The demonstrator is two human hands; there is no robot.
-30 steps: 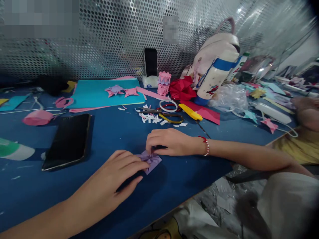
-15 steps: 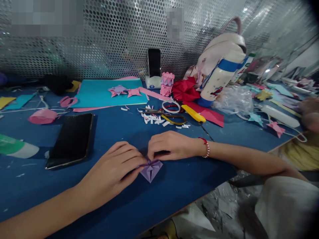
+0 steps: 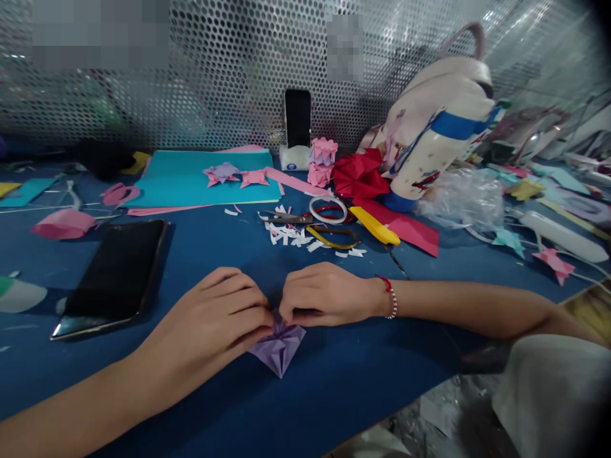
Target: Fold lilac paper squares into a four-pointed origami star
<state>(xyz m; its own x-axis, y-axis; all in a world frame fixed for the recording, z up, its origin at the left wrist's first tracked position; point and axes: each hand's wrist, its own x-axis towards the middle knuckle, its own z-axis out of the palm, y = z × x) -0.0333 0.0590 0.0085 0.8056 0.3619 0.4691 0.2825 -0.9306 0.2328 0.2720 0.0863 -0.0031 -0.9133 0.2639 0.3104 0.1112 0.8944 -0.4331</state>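
A small purple piece of folded origami paper (image 3: 280, 357) lies on the blue table (image 3: 363, 375), its pointed corner facing me and creases fanning out from the middle. My left hand (image 3: 224, 315) is closed on its left side, fingertips pressed near the upper part. From the right, my right hand (image 3: 329, 294) pinches the paper's top edge between thumb and forefinger. The two hands' fingertips almost meet there, hiding the upper part of the paper. A red string and beaded bracelet (image 3: 392, 298) circles my right wrist.
Beyond my hands lie scissors (image 3: 329, 235), white paper scraps (image 3: 291, 234) and a yellow cutter (image 3: 377, 226). A black phone (image 3: 114, 270) lies at left. Blue paper sheets (image 3: 186, 181), a red paper flower (image 3: 360, 175) and a bottle (image 3: 432, 159) stand or lie farther back.
The view has shifted slightly. More of the purple paper shows below the fingers, its left corner now coming out under my left hand. Both hands still grip it.
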